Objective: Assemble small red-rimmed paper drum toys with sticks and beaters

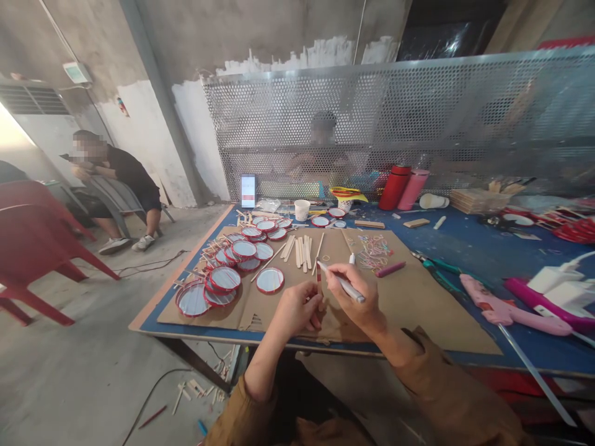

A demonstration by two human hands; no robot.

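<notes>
My left hand (301, 306) pinches a craft stick (319, 286) upright; its upper part is dark red. In my right hand (356, 288) is a white marker pen (346, 286), its tip at the top of the stick. Just beyond lie several bare craft sticks (304, 253) on the cardboard sheet (409, 297). A marker cap (352, 258) stands near my right hand. To the left are piles of red-rimmed round lids (224, 279), with one single lid (269, 280) closest to my left hand. Coloured rubber bands (374, 249) and a purple-red marker (391, 269) lie right of my right hand.
At right lie a pink glue gun (511, 306), pliers (437, 272) and a magenta power strip (543, 303). Red and pink bottles (395, 188), a paper cup (302, 210) and a phone (248, 191) stand along the perforated metal screen (279, 124). A person (123, 179) sits at left.
</notes>
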